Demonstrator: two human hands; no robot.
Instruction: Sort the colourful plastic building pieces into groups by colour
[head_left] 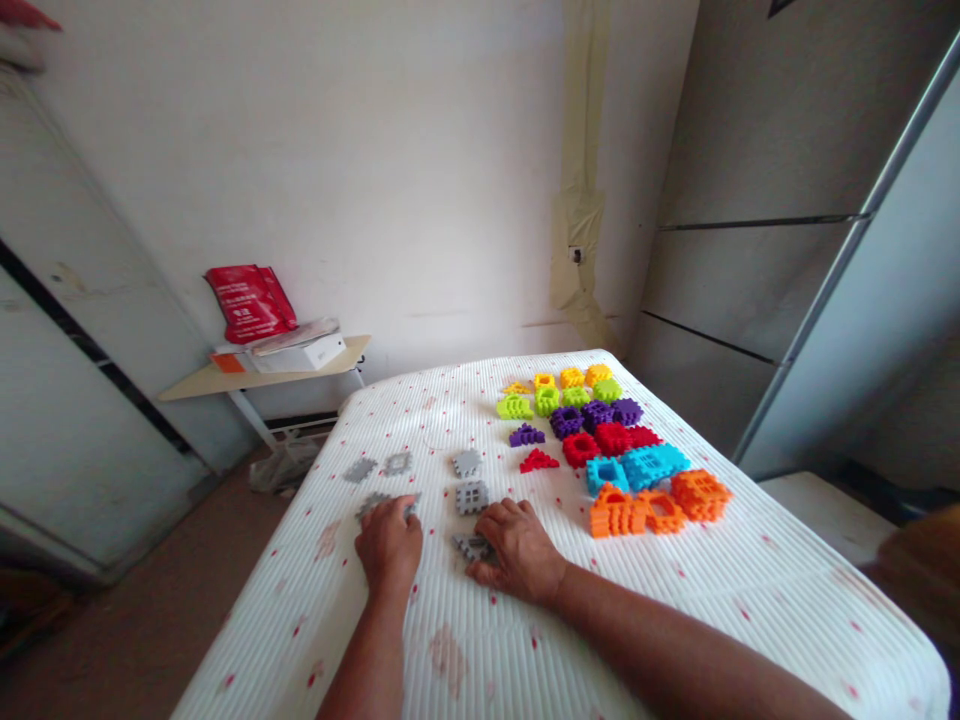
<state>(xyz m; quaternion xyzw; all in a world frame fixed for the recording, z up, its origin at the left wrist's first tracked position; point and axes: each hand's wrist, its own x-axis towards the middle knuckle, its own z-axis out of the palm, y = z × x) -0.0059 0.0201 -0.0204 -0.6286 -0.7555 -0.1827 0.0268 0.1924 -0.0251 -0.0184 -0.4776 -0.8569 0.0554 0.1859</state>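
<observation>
Flat grey interlocking plastic blocks lie on the white quilted cover (442,650). My left hand (390,545), fingers bent and pointing away from me, rests over grey notched blocks (369,503) that it partly covers. At the centre, my right hand (521,553) has its thumb and curled fingers around a grey triangular block (469,546), whose right end is hidden. Just beyond it are a grey window block (471,497) and a solid grey block (466,462). Farther left lie a grey square frame block (397,463) and another grey block (360,470).
Right of my hands, blocks sit in colour rows: orange (701,495), blue (655,464), red (580,449), purple (566,421), green (547,400) and yellow (571,377). A side table (191,382) with a red bag (251,303) stands left; a grey cabinet (739,180) stands right.
</observation>
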